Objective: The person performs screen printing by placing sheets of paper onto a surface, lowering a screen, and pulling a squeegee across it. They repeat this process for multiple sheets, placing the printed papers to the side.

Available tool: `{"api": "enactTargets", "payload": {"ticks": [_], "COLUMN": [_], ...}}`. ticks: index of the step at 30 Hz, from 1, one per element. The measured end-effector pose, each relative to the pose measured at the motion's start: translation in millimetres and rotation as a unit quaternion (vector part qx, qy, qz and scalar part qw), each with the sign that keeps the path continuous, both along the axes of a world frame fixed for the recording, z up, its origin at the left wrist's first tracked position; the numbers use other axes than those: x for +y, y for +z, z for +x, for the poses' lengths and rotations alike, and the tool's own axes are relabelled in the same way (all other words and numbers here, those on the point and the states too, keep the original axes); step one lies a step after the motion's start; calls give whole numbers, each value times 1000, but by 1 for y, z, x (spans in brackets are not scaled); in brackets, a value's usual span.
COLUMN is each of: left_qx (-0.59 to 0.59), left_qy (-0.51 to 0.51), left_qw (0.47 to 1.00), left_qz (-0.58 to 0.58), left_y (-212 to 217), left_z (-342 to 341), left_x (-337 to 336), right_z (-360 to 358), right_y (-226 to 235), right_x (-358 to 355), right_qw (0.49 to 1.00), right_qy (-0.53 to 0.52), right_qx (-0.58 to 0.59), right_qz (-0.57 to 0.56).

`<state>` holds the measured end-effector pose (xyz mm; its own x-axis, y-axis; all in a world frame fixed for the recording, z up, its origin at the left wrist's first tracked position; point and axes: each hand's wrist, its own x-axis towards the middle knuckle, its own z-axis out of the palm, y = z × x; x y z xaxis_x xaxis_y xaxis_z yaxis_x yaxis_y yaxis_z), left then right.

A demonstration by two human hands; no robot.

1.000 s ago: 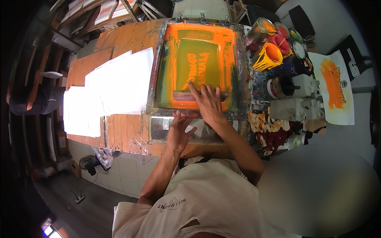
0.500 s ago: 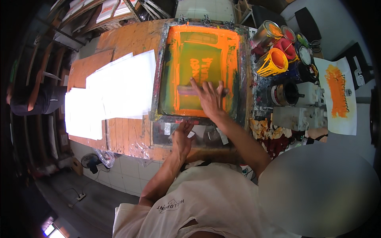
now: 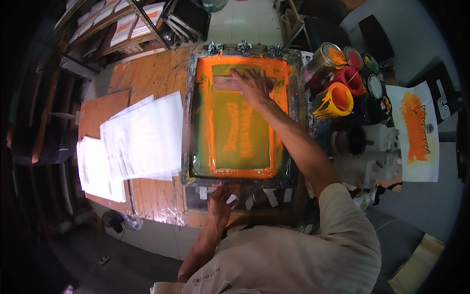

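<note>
A screen-printing screen point(image 3: 237, 174), its dark frame smeared with orange ink, lies before me. My right hand point(image 3: 254, 87) is closed on a squeegee point(image 3: 226, 84), a flat wide bar held crosswise near the far end of the mesh. Orange lettering shows through the greenish mesh point(image 3: 239, 127) nearer to me. At the near edge of the frame, my left hand point(image 3: 221, 200) rests with its fingers somewhat apart, the fingertips against the edge. Thick orange ink borders the stencil area.
Loose white sheets point(image 3: 147, 137) lie left on the wooden table point(image 3: 147, 196). Metal clamps point(image 3: 245, 47) hold the screen's far side. To the right stand open ink cans point(image 3: 333, 55), a yellow-dripped tub point(image 3: 339, 98) and an orange-smeared sheet point(image 3: 416, 127). Another person point(image 3: 41, 142) is at far left.
My right hand and the squeegee have moved from the middle of the screen to its far end, uncovering more lettering. My left hand stays at the near edge. The view has shifted.
</note>
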<state>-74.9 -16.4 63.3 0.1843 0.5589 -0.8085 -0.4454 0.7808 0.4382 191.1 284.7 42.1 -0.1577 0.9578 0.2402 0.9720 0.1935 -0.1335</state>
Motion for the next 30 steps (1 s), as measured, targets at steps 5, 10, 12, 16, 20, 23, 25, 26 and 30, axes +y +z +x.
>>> {"api": "enactTargets", "payload": {"ticks": [5,10,12,16,20,23,25,26,30], "left_qx": [-26,-11,-5,3,-1,-2,-19,-27,-25], "left_qy": [6,27,29,32,56,59,50,54,36], "left_qw": [999,999,1000,999,996,995,993,991,991], "left_qz": [-18,-13,-3,42,67,81,109,120,128], "left_y": [-4,-9,-11,-7,3,10,14,17,31], "left_z": [-7,-10,-10,-7,-3,-4,-4,-4,-5], "left_x": [-2,-7,-8,-6,0,4,7,8,16], "right_z": [48,71,65,38,8,-17,-34,-43,-74], "right_y": [5,-11,-18,-11,15,33,47,55,94], "right_x": [12,37,43,46,19,-37,-87,-113,-213], "right_qw": [994,987,980,985,997,1000,1000,1000,999], "right_qy": [-50,-90,-85,-106,-65,-19,-2,9,26], "right_qx": [-21,-65,-81,-43,-32,-12,5,15,25], "right_qz": [96,117,160,129,34,-9,-1,12,-3]}}
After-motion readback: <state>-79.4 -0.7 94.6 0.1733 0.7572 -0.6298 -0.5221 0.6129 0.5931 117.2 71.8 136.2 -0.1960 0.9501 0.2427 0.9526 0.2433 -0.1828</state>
